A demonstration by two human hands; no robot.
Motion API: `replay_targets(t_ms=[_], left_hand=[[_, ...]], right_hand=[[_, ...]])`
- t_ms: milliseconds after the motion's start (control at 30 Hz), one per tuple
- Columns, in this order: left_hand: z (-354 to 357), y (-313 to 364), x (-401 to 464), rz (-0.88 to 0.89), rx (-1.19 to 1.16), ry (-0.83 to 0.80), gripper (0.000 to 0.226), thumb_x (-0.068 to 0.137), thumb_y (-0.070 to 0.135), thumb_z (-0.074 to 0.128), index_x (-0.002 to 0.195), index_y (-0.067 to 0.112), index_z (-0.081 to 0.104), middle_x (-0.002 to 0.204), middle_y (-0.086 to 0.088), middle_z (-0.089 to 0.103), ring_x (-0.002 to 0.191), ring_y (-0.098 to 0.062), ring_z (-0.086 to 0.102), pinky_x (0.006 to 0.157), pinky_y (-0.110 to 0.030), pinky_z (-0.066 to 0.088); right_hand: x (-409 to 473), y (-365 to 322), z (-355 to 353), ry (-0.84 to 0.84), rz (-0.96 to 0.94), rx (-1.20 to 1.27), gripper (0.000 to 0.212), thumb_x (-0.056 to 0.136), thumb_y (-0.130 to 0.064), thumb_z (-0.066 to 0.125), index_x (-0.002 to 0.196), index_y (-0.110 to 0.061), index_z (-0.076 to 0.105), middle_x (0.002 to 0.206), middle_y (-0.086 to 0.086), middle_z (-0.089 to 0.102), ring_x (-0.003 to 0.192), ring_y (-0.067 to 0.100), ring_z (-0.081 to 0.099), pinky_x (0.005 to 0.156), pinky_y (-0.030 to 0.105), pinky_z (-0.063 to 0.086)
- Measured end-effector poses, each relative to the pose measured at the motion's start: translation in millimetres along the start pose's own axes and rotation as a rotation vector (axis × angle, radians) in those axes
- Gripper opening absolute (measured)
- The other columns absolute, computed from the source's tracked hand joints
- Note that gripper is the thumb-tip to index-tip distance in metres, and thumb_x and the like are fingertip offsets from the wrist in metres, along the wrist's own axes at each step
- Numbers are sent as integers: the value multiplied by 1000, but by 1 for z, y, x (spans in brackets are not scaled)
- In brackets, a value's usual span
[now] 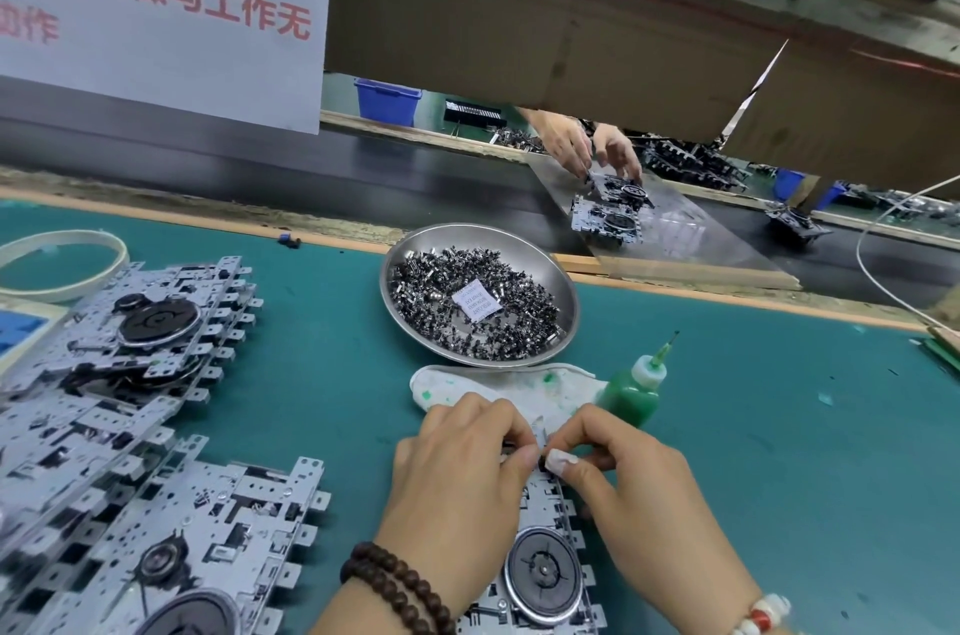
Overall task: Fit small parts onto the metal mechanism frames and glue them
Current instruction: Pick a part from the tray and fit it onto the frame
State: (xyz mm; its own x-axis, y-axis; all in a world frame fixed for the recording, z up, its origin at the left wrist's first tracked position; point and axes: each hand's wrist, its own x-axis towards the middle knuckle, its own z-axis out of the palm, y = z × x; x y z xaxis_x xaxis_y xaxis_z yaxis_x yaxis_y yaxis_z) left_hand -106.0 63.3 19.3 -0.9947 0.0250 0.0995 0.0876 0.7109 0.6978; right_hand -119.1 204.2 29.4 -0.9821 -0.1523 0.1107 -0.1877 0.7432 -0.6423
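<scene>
Green surface (pixel 727 426) is carrying stacked frames (pixel 130 374) waiting at left. Both hands, left (pixel 457 473) and right (pixel 639 483), are pinching a small part (pixel 544 464) onto one frame (pixel 540 556); glue (pixel 631 392) is standing unused, so gluing seems left.

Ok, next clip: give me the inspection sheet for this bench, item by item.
Surface: green mat, worn spots.
Job's things: frame in hand; stacked frames at left; steel dish of small parts; green glue bottle lying on stained cloth.
Clutter: tape ring, far left.
Grippers: left hand and right hand pinch a small part at the frame's top edge.
Cables: thin wire, right.
Surroundings: conveyor belt; another worker's hands; paper notice.
</scene>
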Motion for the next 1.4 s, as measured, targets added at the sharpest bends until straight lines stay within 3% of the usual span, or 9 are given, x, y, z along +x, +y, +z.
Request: replay_targets(t_ms=[133,200,267,367,500,733,1000,1400], left_hand=[[0,1,0,-3,5,-5,16,93,45,39,78,40,36,91,22,38,99,1,32,91,-26,28],[-1,1,0,-21,-4,-6,17,93,43,40,77,39,37,91,22,40,100,0,34,90,-26,28],[-1,2,1,-43,-24,-7,21,93,41,42,72,39,38,92,21,42,100,-1,36,91,-26,30],[-2,2,2,-68,-82,-5,24,92,38,45,69,37,41,90,20,45,99,0,38,95,-29,33],[-2,2,2,-90,-131,-3,23,91,37,48,68,36,45,89,21,47,98,0,40,96,-31,34],[-1,2,2,-101,-115,-6,22,90,38,48,69,35,45,92,19,49,100,-2,41,97,-33,34],[0,2,2,-99,-102,-8,20,89,38,49,69,34,45,91,18,49,100,-3,41,96,-34,35],[-1,2,1,-92,-125,11,16,90,35,49,74,35,46,91,19,50,100,-3,42,96,-34,36]], right_hand=[[0,1,1,8,-24,-6,26,84,-21,65,63,-33,55,77,-26,60,75,-5,57,64,11,43],[0,4,2,-6,-4,43,24,85,-21,64,65,-34,58,77,-24,62,72,-2,58,63,13,45],[0,6,3,-36,36,160,23,88,-20,60,69,-33,63,75,-19,64,67,0,57,61,22,51],[-1,8,6,-38,121,388,32,94,-15,48,74,-31,69,71,-14,65,64,-5,54,51,16,47],[-1,11,10,-23,200,564,36,96,-18,44,73,-22,72,71,-11,67,60,-7,54,51,16,46],[-3,12,13,-66,109,542,12,83,-19,64,77,-27,69,68,-9,64,61,1,52,59,18,46],[-2,12,13,-61,88,556,16,84,-11,64,71,-20,65,67,-10,64,59,2,51,57,14,42],[-2,11,13,-41,71,512,15,84,-14,65,72,-23,66,67,-11,65,58,0,52,57,14,42]])
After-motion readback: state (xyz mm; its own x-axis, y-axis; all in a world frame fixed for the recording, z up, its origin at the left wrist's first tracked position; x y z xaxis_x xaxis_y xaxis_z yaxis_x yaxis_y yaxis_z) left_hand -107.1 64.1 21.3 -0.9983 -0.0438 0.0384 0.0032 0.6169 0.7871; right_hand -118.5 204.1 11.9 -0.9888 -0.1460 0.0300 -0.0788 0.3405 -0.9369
